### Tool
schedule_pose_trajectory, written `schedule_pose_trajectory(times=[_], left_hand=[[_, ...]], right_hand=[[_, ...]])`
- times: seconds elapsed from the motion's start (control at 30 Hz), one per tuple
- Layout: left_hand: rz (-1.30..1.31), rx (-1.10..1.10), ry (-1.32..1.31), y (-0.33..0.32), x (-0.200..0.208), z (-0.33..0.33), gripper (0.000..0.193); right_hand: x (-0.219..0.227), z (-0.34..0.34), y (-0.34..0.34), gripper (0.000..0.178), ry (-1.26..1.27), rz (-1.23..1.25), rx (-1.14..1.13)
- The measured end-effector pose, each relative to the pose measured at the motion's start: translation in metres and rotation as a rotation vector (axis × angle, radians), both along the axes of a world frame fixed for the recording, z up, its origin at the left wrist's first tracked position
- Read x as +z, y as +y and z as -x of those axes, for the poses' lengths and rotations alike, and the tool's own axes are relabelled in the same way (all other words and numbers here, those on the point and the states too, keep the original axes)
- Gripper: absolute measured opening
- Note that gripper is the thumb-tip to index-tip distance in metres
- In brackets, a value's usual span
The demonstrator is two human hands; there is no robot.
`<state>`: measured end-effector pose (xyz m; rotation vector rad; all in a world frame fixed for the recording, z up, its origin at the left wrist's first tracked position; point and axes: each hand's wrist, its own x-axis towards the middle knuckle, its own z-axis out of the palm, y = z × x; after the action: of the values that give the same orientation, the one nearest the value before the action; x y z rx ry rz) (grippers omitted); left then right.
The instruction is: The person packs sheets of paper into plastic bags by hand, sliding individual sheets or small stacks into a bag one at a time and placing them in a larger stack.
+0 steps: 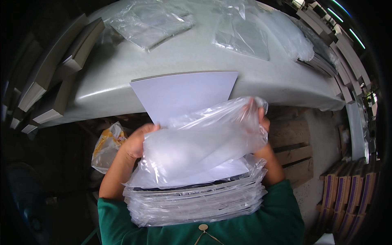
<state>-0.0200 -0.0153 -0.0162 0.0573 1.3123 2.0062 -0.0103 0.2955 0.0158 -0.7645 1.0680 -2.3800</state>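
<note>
A clear plastic bag [196,147] is stretched between my two hands in front of my chest. My left hand [141,141] is closed on the bag's left edge, its fingertips partly hidden. My right hand [259,116] grips the bag's upper right corner, and its fingers show through the film. Behind the bag, white sheets or boards [183,92] lie over the table's near edge, their lower part covered by the plastic. Close against my body sits a thick stack of plastic-wrapped flat sheets [196,202], with the bag's lower edge over its top.
The pale covered table [110,75] curves across ahead. On it lie clear plastic packets [151,24] and flat bags [241,38]. Thick board stacks [53,65] stand left, more [347,53] right. Below are a crumpled bag [108,147], a wooden pallet [292,143] and brown cartons [347,192].
</note>
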Motion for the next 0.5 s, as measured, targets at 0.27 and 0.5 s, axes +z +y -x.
schedule_pose_trajectory(times=[0.27, 0.5], left_hand=[[-0.603, 0.03, 0.63, -0.019, 0.039, 0.012, 0.013], [0.908, 0.786, 1.332, -0.018, 0.039, 0.022, 0.038]], right_hand=[[-0.015, 0.036, -0.018, 0.031, 0.302, -0.67, -1.423], [0.024, 0.035, -0.024, 0.04, 0.927, -1.445, -1.402]])
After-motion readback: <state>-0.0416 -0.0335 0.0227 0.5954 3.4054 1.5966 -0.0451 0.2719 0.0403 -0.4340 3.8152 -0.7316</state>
